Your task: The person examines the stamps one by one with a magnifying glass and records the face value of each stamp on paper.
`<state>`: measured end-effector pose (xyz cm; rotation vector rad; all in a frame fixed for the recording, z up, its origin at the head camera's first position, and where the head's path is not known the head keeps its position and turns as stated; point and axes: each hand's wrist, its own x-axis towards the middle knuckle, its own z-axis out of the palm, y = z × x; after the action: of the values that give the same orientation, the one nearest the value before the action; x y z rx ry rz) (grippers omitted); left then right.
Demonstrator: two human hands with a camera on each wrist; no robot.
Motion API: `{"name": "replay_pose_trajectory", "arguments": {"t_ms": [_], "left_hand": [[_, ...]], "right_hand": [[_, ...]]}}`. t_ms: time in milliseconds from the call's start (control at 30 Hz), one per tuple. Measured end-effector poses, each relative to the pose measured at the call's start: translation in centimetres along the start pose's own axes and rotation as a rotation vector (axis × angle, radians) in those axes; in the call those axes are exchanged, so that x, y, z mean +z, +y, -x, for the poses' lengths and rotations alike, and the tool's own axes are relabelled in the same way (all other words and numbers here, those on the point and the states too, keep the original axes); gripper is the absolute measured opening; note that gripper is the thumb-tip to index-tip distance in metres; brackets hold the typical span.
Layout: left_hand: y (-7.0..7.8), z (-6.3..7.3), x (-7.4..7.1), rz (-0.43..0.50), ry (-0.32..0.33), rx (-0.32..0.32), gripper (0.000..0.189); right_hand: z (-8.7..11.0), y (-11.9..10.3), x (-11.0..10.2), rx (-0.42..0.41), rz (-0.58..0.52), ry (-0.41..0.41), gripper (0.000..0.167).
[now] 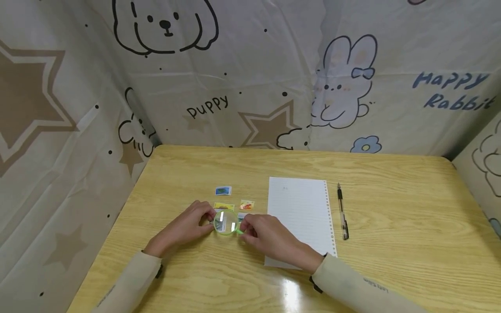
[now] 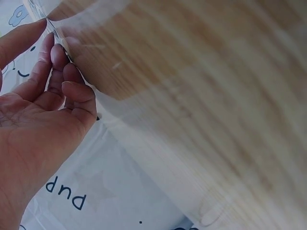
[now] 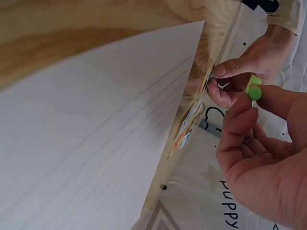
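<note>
My right hand (image 1: 268, 234) pinches the green handle of a small round magnifying glass (image 1: 225, 222) between thumb and fingers; the handle's end (image 3: 254, 93) shows in the right wrist view. Through the lens appears a small greyish stamp-like piece (image 1: 221, 224) lying low at the table. At its left edge my left hand (image 1: 189, 224) pinches it between thumb and fingertips, the grip partly hidden by the lens rim. Just beyond lie a yellow stamp (image 1: 224, 205), a red-and-white stamp (image 1: 247, 204) and a blue stamp (image 1: 223, 191). Another stamp (image 1: 242, 215) is partly covered by my right hand.
A lined sheet of paper (image 1: 299, 208) with a punched right edge lies partly under my right forearm. To its right lies a black-and-clear pen (image 1: 342, 211). The wooden table (image 1: 399, 208) meets a printed cloth (image 1: 242, 69) at the back and left.
</note>
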<state>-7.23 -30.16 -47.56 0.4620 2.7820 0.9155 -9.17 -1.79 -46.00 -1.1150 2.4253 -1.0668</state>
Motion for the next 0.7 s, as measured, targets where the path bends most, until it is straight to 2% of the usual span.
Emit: {"name": "replay_pose_trajectory", "arguments": {"t_ms": [167,333,533,700], "left_hand": [[-0.1,0.2,0.0,-0.005,0.004,0.032,0.016],[-0.1,0.2,0.0,-0.017,-0.023,0.035,0.014],[0.2,0.3,-0.2,-0.016,-0.039,0.035,0.011],[0.4,0.3,-0.2,-0.025,-0.040,0.035,0.011]], "right_hand": [[0.4,-0.2,-0.1,0.012,0.010,0.032,0.008],[1.1,-0.2,-0.7,0.024,-0.018,0.073,0.006],[1.8,0.3,-2.4,0.049,-0.051,0.155,0.007],[2.5,1.0,-3.9,0.093,-0.034,0.201,0.008]]}}
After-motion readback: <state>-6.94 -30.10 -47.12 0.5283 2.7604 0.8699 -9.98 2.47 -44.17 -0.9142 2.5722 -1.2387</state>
